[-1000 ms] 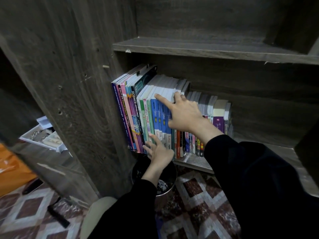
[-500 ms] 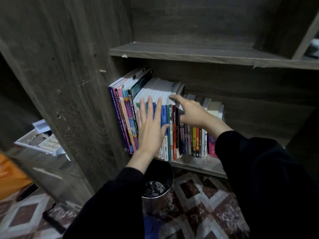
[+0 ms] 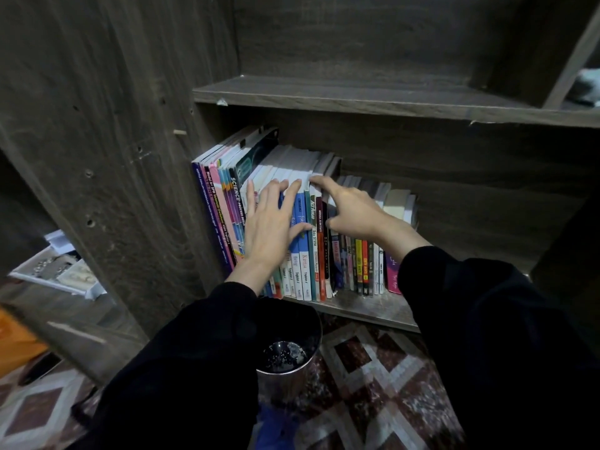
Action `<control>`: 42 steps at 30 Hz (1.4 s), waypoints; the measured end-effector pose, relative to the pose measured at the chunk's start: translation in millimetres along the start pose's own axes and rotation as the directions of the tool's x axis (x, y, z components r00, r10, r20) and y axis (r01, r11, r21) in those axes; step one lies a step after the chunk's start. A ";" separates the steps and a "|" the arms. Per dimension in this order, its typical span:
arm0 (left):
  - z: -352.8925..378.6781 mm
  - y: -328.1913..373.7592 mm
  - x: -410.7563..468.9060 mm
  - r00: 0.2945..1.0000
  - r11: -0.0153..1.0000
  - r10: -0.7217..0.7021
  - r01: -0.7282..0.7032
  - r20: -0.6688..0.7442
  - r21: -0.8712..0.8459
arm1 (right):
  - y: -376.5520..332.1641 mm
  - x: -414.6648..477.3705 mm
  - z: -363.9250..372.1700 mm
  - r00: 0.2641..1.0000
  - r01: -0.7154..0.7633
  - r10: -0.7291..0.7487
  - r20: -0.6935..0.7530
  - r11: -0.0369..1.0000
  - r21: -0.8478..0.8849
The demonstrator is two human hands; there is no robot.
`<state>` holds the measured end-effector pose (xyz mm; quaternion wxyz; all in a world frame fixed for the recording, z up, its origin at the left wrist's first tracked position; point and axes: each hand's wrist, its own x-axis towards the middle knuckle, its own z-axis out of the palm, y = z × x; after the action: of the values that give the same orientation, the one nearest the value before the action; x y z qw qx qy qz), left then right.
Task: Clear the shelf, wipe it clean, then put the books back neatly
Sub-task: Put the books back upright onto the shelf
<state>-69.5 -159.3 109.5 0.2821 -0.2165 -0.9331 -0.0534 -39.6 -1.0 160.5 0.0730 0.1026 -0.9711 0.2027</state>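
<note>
A person in black sleeves (image 3: 487, 336) reaches both hands into a dark, wood-grain bookcase (image 3: 113, 157). The row of upright books (image 3: 224, 216) stands on the lower shelf board (image 3: 360, 308), pushed up against the left side panel. Tall purple, pink and black workbooks stand at the left end, blue and white textbooks in the middle, and shorter paperbacks with red, yellow and pink spines (image 3: 363, 267) at the right.

The left hand (image 3: 269, 228) lies flat on the spines of the blue and white textbooks. Its fingers are straight and spread, the tips near the top edges, and it grips nothing.

The right hand (image 3: 354, 209) comes in from the right, just beside the left. Its forefinger is stretched out, with the tip resting on the top edge of the books where a green-spined book (image 3: 312, 222) stands. Its other fingers are tucked beneath the palm, and from here I cannot tell whether they hold a book.

The upper shelf board (image 3: 357, 102) above the row carries no books in the part I can see.

On the floor, just in front of the lower shelf and under the left forearm, stands a round metal bin (image 3: 289, 362) with a shiny inside. It sits on maroon and white diamond-patterned tiles (image 3: 367, 368). Past the left side panel there is a white tray of small items (image 3: 55, 274), and below it something orange (image 3: 16, 345).
</note>
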 end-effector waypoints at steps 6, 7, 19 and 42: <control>5.4 -5.6 -2.3 0.991 0.969 0.046 -0.076 0.127 0.237 | 0.0 -3.6 8.5 0.998 0.035 -0.034 -0.047 0.999 0.039; 6.6 -5.1 -1.8 0.993 0.968 0.039 -0.064 0.109 0.243 | 1.0 -4.2 10.4 0.998 0.039 -0.036 -0.047 0.997 0.069; 25.9 -15.7 -2.6 0.990 0.948 0.127 -0.105 -0.054 0.300 | 19.2 -67.8 172.1 0.998 -0.009 0.016 -0.062 0.993 0.115; 82.7 -71.9 -58.5 0.997 0.985 0.073 -0.070 -0.013 0.159 | -7.8 2.3 200.9 0.984 -0.082 0.121 0.129 0.958 -0.276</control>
<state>-98.7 -227.6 9.9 0.3088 -0.2261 -0.9234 0.0291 -60.2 -90.5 -18.4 0.0052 0.0561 -0.9963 0.0642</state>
